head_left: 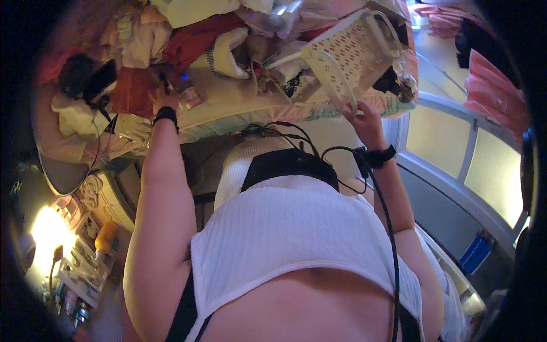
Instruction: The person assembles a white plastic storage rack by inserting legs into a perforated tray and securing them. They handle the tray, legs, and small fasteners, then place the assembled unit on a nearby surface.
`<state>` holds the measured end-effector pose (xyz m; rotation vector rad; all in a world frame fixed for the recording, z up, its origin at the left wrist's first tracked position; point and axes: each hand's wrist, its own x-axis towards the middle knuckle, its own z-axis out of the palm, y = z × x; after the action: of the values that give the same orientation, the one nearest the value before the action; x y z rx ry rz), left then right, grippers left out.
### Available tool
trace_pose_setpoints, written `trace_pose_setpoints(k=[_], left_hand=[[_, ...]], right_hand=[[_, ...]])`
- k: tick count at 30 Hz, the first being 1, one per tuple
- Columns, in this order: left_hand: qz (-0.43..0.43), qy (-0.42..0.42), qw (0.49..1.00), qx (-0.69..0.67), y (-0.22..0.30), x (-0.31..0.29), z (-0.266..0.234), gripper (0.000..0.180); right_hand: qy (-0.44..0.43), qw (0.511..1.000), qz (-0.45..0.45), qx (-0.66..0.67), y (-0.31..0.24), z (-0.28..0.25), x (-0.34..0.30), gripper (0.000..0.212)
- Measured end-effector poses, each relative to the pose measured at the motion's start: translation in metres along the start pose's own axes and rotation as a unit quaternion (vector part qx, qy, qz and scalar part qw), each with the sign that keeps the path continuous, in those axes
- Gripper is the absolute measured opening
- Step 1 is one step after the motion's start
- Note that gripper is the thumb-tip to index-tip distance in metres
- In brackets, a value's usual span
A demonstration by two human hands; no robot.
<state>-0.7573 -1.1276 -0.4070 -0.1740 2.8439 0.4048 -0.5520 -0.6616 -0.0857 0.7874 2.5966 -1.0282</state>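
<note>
1. Clock hours run from the middle of the view, twelve at the top edge.
2. At two o'clock the right hand (364, 121) pinches the near end of a white basket (348, 50) between thumb and fingers.
3. That basket, at one o'clock, is tilted over the bed (225, 98), its pierced wall facing up and a second handle toward its far end.
4. At ten o'clock the left hand (164, 101) reaches over the bed beside a red cloth (132, 91); its fingertips are dim, so I cannot tell whether they grip anything.
5. Just right of that hand, between ten and eleven, lies a small clear bottle (190, 98).
6. An open box (303, 91) with mixed small things is at twelve to one, beside the basket.
7. Between eight and nine, a bright lamp (50, 236) glows near an orange bottle (106, 236).
</note>
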Motion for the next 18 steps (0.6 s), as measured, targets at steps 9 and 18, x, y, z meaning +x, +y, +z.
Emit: trace_pose_setpoints(k=[9, 18], left_hand=[[0.191, -0.117, 0.872, -0.435, 0.159, -0.133, -0.079, 0.045], [-0.002, -0.439, 0.646, -0.625, 0.381, -0.214, -0.16, 0.066]], right_hand=[[0.131, 0.91, 0.16, 0.359, 0.055, -0.007, 0.028, 0.029], [0.019, 0.804, 0.138, 0.578, 0.054, -0.006, 0.074, 0.039]])
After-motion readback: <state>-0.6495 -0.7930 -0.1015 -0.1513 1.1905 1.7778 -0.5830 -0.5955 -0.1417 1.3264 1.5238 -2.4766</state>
